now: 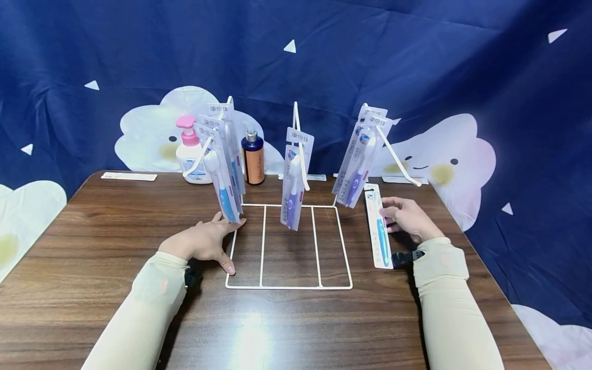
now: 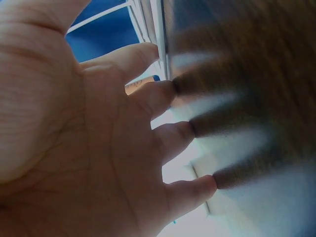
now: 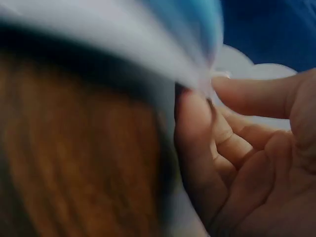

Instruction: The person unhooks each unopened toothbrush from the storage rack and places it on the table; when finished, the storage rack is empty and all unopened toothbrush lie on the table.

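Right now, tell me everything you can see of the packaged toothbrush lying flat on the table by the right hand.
The packaged toothbrush is a long narrow white card holding a blue-handled brush, apparently under clear plastic. It lies flat on the wooden table, just right of the white wire rack, lengthwise away from the person. The right hand pinches its right edge near the far end.

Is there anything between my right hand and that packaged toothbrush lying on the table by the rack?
Nothing visible. Your right hand is already at the right edge of the flat toothbrush pack, fingers curled onto it, as the right wrist view also shows. The white wire rack lies on the pack's other side, not between them.
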